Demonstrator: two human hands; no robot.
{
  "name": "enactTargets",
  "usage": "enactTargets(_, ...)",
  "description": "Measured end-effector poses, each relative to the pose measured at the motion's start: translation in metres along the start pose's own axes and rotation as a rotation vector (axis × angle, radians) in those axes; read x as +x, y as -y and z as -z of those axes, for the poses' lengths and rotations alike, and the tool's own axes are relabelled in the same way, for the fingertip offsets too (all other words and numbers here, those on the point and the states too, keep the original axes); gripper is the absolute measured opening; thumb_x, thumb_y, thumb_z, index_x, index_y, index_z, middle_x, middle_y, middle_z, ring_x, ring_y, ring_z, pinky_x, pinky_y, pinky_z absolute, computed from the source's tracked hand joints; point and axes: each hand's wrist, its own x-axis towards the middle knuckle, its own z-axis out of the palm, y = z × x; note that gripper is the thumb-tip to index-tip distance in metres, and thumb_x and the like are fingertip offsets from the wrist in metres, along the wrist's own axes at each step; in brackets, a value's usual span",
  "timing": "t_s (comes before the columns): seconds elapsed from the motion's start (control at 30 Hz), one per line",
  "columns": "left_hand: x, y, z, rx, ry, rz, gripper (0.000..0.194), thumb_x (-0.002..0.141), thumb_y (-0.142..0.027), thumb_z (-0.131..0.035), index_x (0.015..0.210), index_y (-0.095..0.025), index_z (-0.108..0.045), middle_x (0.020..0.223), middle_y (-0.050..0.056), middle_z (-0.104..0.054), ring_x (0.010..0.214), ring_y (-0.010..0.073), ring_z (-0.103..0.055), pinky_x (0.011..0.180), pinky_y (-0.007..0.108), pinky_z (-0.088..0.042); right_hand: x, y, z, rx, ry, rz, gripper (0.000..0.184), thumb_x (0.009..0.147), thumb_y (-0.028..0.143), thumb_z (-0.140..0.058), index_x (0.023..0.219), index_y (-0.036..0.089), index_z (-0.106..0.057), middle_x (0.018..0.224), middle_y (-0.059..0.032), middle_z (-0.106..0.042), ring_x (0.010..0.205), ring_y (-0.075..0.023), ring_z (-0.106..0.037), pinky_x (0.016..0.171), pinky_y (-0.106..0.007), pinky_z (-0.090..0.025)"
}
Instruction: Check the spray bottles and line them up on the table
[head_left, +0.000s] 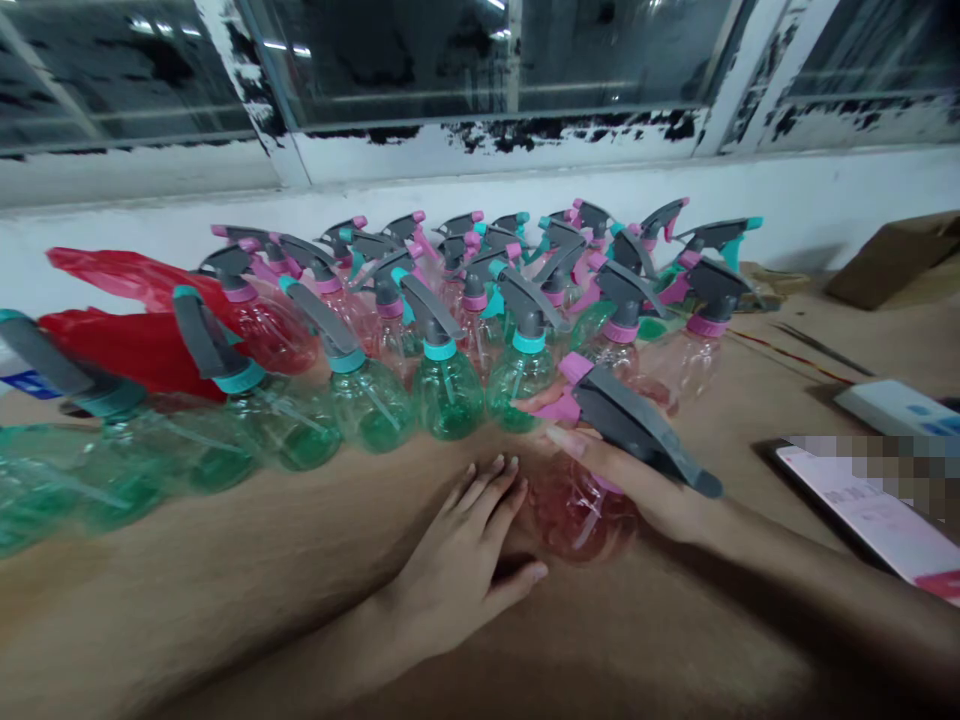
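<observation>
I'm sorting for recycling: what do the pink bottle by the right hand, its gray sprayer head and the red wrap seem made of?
Pink bottle: clear, glossy, probably plastic, though possibly glass; a tube shows through its tinted wall.
Gray sprayer head: likely molded plastic, fairly matte, with smooth, evenly colored surfaces.
Red wrap: seemingly thin plastic film, creased and shiny.

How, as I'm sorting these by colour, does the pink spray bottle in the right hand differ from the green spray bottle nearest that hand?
The pink spray bottle has a pink-tinted body and pink nozzle; the green spray bottle has a green-tinted body and teal nozzle. The right hand grips the pink spray bottle, while the green spray bottle stands behind it, not held. Both have grey sprayer heads and see-through bodies.
</observation>
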Motion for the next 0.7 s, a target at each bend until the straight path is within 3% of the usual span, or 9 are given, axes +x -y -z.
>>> enactTargets(0.1,0.0,0.0,0.0,0.0,-0.007,0.001,0.062,0.093,-0.055,-0.048,0.133,-0.008,-0.045,0.146,0.015,-0.038,0.137,0.0278,-0.031,0.111,0.046,-0.026,-0.001,-0.002,0.0,-0.015,0.002,-0.019,0.027,0.087,0.042,-0.057,0.109,0.028,-0.059,0.073,0.0012,-0.059,0.066,-0.0181,-0.057,0.068,-0.035,-0.049)
enactTargets(0.3,0.001,0.001,-0.002,0.002,-0.007,-0.003,0.062,0.092,-0.054,-0.049,0.133,-0.008,-0.045,0.146,0.016,-0.037,0.136,0.0283,-0.031,0.11,0.047,-0.028,-0.003,-0.002,0.0,-0.02,0.006,-0.05,0.028,0.087,0.043,-0.057,0.11,0.029,-0.059,0.081,0.0007,-0.062,0.068,-0.0175,-0.058,0.07,-0.035,-0.049)
enactTargets(0.43,0.001,0.001,-0.002,-0.001,-0.003,0.001,0.061,0.092,-0.055,-0.049,0.133,-0.009,-0.045,0.145,0.016,-0.039,0.136,0.0283,-0.032,0.11,0.047,-0.028,0.0,0.003,0.001,0.012,0.034,-0.029,0.029,0.085,0.043,-0.058,0.109,0.027,-0.057,0.097,-0.0023,-0.066,0.083,-0.0208,-0.063,0.078,-0.036,-0.05)
enactTargets(0.53,0.001,0.0,-0.001,0.003,0.015,0.012,0.062,0.092,-0.055,-0.049,0.133,-0.009,-0.045,0.145,0.017,-0.038,0.135,0.0291,-0.033,0.11,0.048,-0.029,0.003,0.01,0.003,-0.043,0.025,0.042,0.025,0.085,0.044,-0.058,0.104,0.027,-0.058,0.097,-0.0013,-0.065,0.089,-0.0212,-0.063,0.083,-0.036,-0.049)
enactTargets(0.7,0.001,-0.001,-0.001,0.001,0.022,0.016,0.063,0.092,-0.055,-0.049,0.136,-0.01,-0.042,0.147,0.015,-0.036,0.137,0.0284,-0.031,0.111,0.048,-0.028,0.003,0.02,0.006,-0.132,-0.019,0.096,0.018,0.086,0.044,-0.057,0.079,0.027,-0.057,0.07,0.0017,-0.06,0.064,-0.0174,-0.059,0.062,-0.033,-0.049)
